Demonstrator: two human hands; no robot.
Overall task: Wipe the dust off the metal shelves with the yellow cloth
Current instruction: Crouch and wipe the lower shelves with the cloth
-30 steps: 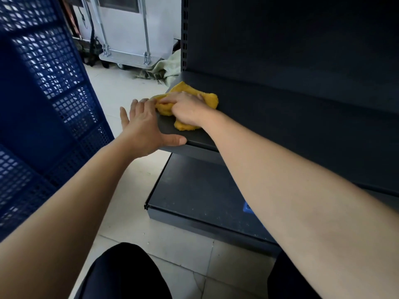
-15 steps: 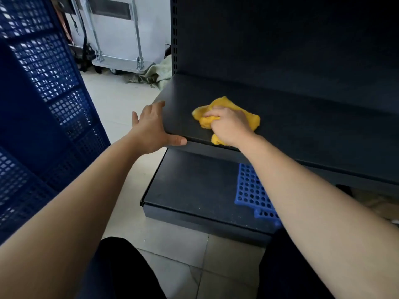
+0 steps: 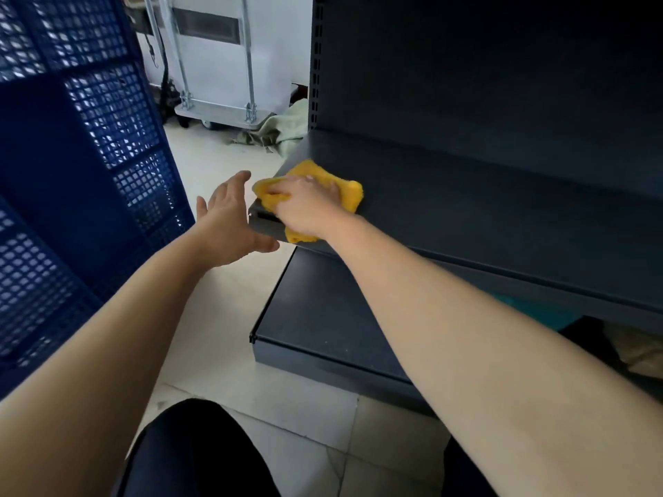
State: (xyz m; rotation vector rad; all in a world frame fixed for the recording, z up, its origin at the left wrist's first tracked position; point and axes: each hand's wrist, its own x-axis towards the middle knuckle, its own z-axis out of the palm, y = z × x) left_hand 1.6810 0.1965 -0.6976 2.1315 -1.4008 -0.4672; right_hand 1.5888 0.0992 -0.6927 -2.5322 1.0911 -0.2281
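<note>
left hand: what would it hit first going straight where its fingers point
The left hand would probably meet the left end of the metal shelf, by the yellow cloth; depth unclear.

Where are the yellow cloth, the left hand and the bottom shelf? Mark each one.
yellow cloth [image 3: 348, 195]: head view, on its uncovered right corner.
left hand [image 3: 226, 224]: head view, on the back of the hand.
bottom shelf [image 3: 323, 310]: head view, on its bare top surface.
</note>
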